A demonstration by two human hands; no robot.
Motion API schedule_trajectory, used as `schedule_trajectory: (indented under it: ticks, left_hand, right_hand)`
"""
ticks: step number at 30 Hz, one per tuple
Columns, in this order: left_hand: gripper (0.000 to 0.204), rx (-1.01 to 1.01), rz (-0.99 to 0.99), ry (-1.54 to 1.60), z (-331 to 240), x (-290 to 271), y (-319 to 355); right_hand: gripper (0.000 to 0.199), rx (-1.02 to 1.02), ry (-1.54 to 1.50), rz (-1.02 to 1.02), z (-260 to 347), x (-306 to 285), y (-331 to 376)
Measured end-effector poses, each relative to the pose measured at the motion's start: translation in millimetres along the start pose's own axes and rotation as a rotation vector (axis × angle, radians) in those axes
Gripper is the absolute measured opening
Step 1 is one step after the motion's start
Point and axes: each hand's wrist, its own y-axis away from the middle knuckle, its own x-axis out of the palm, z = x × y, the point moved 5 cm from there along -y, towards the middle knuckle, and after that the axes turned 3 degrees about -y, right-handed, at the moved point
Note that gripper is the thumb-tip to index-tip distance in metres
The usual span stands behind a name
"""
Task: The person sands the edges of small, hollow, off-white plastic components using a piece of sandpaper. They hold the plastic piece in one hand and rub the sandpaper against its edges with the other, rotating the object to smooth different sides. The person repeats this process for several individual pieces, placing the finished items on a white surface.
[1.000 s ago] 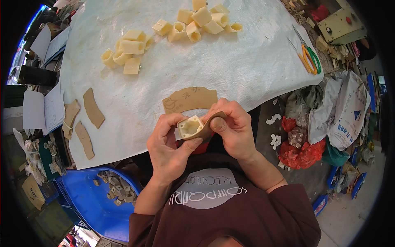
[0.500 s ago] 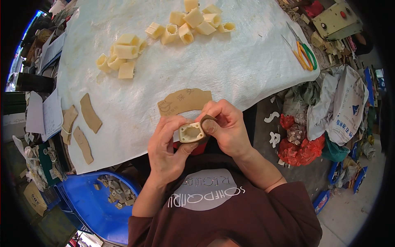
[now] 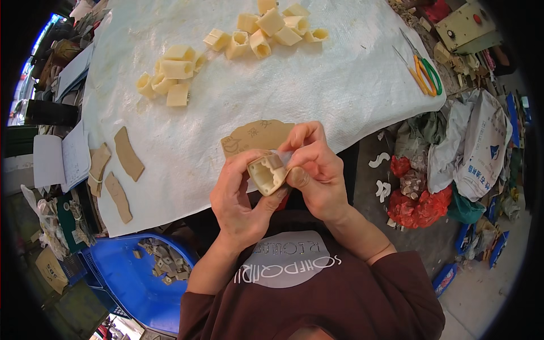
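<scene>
My left hand [image 3: 241, 198] grips a small cream-coloured hollow block [image 3: 266, 177] between fingers and thumb, its open side tilted up towards me. At the block's right edge, my right hand [image 3: 318, 178] is closed in a pinch. A whitish, see-through sliver shows by its fingers, but I cannot make out what it is. Just beyond my hands lies a curved brown sheet piece [image 3: 258, 135] with printing, partly covered by my fingers. Farther off, similar cream blocks [image 3: 178, 69] sit in a cluster, with another cluster [image 3: 269, 22] to their right.
A white sheet [image 3: 187, 136] covers the table. Three curved brown pieces [image 3: 129, 154] lie at its left. Scissors with orange and green handles [image 3: 426, 76] rest near the right edge. Below left stands a blue tub [image 3: 130, 283] holding small parts. Bags [image 3: 419, 207] crowd the floor at right.
The block has tilted in my left hand. My right fingers have shifted up along its edge, and the brown strip seen under my right thumb earlier no longer shows there.
</scene>
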Motion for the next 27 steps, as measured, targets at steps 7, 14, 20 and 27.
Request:
schedule_trajectory:
  ticks: [7, 14, 20, 27]
  left_hand:
    - [0.043, 0.093, 0.114, -0.064, -2.9, 0.1, -5.0]
    - [0.049, 0.289, 0.156, -0.364, -4.0, -2.5, -4.8]
    - [0.048, 0.163, 0.075, 0.035, -0.5, 0.8, -2.7]
    - [0.045, 0.149, 0.04, 0.002, 1.5, 4.5, -0.2]
  right_hand:
    - [0.02, 0.087, 0.029, 0.044, 1.1, 4.8, 1.8]
    - [0.028, 0.074, 0.099, 0.112, -3.0, 1.0, -0.7]
    - [0.026, 0.211, 0.038, 0.119, -7.1, -5.3, 3.9]
    - [0.014, 0.275, 0.205, 0.048, 4.9, -1.3, 6.5]
